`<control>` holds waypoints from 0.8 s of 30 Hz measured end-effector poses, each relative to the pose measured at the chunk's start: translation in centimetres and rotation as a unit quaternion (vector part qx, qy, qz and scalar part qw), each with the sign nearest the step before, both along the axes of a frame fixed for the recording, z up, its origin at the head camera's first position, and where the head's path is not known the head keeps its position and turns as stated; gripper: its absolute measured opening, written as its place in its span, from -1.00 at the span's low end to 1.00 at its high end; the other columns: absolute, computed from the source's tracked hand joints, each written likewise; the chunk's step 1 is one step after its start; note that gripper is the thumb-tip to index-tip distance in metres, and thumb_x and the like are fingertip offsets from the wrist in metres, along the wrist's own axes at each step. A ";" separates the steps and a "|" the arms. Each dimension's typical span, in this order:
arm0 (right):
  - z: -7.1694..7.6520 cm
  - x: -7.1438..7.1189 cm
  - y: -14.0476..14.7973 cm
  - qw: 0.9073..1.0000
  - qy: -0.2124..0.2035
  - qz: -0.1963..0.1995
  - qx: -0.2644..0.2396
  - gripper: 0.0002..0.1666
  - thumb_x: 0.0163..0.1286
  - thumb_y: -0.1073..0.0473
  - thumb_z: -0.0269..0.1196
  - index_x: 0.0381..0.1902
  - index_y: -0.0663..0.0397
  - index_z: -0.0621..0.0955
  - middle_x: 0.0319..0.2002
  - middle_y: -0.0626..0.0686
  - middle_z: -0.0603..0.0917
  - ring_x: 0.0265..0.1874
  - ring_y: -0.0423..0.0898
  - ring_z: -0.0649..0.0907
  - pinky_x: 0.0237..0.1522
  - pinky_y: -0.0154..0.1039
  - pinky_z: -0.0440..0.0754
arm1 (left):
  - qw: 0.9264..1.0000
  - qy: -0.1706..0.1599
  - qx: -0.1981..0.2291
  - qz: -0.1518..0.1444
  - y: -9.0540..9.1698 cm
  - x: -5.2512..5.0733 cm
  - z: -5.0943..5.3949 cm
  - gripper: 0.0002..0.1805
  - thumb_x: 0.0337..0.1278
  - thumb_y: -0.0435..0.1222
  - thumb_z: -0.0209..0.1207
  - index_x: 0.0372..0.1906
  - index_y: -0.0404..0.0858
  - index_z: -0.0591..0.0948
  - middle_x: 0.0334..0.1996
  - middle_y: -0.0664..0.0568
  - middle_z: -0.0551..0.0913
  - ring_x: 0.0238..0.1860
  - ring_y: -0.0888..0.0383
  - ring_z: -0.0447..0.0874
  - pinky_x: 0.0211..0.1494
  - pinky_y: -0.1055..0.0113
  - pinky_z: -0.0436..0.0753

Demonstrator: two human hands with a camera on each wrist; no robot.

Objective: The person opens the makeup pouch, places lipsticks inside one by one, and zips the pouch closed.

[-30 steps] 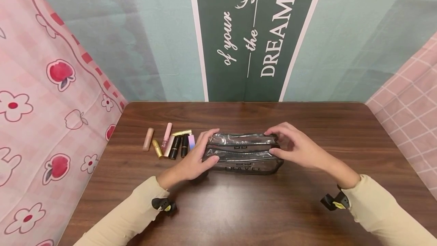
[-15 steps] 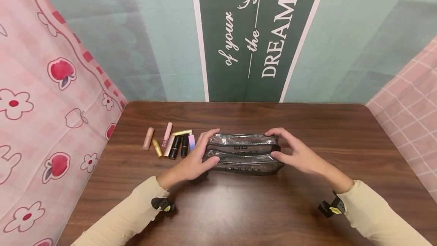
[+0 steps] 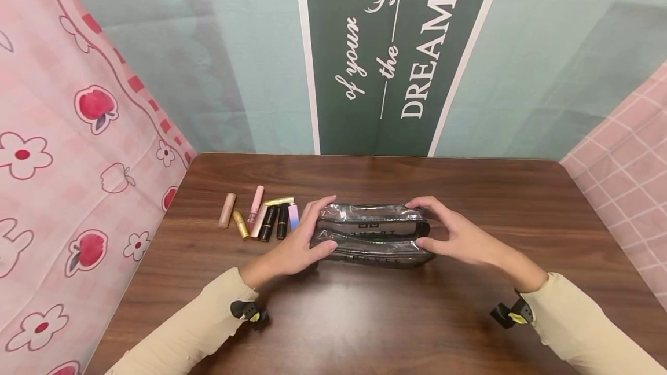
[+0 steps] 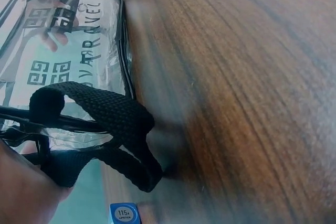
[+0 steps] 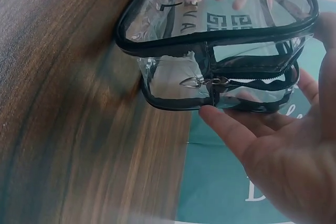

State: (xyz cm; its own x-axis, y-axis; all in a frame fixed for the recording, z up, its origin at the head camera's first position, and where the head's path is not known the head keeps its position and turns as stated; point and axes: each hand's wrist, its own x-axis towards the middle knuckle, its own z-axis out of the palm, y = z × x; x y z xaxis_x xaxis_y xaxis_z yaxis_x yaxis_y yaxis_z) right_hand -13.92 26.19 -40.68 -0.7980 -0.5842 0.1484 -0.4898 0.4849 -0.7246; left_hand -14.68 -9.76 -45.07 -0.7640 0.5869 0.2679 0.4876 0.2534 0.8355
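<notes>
Zipper pull (image 5: 191, 83) on clear pouch (image 3: 372, 237), right wrist view only

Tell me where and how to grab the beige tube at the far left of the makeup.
I'd pinch the beige tube around its middle, coming from above, thumb and finger on its long sides. It lies flat, slender and lengthwise away from you, apart from the gold tube to its right. The left hand is nearer, though it holds the clear bag.

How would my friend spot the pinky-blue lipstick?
On the brown table, find the left hand holding the clear bag. Beside that hand lies a group of makeup tubes. The pinky-blue lipstick is nearest the hand, the only one fading from pink to blue.
</notes>
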 end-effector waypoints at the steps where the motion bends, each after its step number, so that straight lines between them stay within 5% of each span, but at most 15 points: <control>1: 0.0 0.0 0.0 1.000 0.002 0.001 0.001 -0.25 0.34 0.23 0.41 0.40 -0.17 0.35 0.30 -0.09 0.46 0.33 -0.21 0.43 0.29 -0.50 0.29 | 1.000 -0.001 0.001 -0.001 0.0 0.0 0.0 -0.11 0.35 0.08 0.15 0.61 -0.11 0.04 0.47 -0.20 0.13 0.44 -0.08 0.19 0.41 -0.23 0.28; 11: 0.1 -0.2 0.3 1.000 0.002 0.021 -0.006 -0.18 0.28 0.25 0.45 0.41 -0.13 0.34 0.26 -0.05 0.49 0.18 -0.16 0.53 0.17 -0.46 0.41 | 1.000 0.003 0.006 0.001 0.1 -0.1 0.1 -0.06 0.31 0.06 0.17 0.64 -0.06 -0.01 0.52 -0.14 0.05 0.50 -0.08 0.09 0.46 -0.25 0.17; 19: 0.6 -0.2 0.4 0.999 0.013 0.026 0.022 -0.11 0.26 0.18 0.48 0.46 -0.19 0.31 0.34 -0.06 0.45 0.30 -0.16 0.47 0.28 -0.48 0.31 | 1.000 0.012 0.015 -0.008 0.1 -0.1 0.4 0.03 0.29 0.26 0.13 0.64 -0.09 -0.05 0.56 -0.14 -0.04 0.55 -0.07 -0.04 0.46 -0.30 0.10; 24: 0.8 -0.2 0.5 0.999 -0.011 0.042 0.008 -0.09 0.27 0.21 0.47 0.47 -0.15 0.28 0.37 -0.03 0.41 0.28 -0.17 0.48 0.24 -0.42 0.44 | 1.000 0.017 0.020 -0.011 0.2 -0.2 0.7 0.11 0.24 0.38 0.07 0.63 -0.18 -0.04 0.56 -0.23 -0.09 0.56 -0.11 -0.10 0.46 -0.34 0.06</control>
State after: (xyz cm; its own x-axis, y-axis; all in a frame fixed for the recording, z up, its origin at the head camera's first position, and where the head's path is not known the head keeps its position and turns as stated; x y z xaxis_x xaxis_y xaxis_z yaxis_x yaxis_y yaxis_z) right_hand -14.09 26.67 -39.84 -0.7486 -0.6517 0.1217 -0.5138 0.4542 -0.7278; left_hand -14.84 -9.57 -44.39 -0.7410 0.5916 0.3179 0.5216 0.2088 0.8272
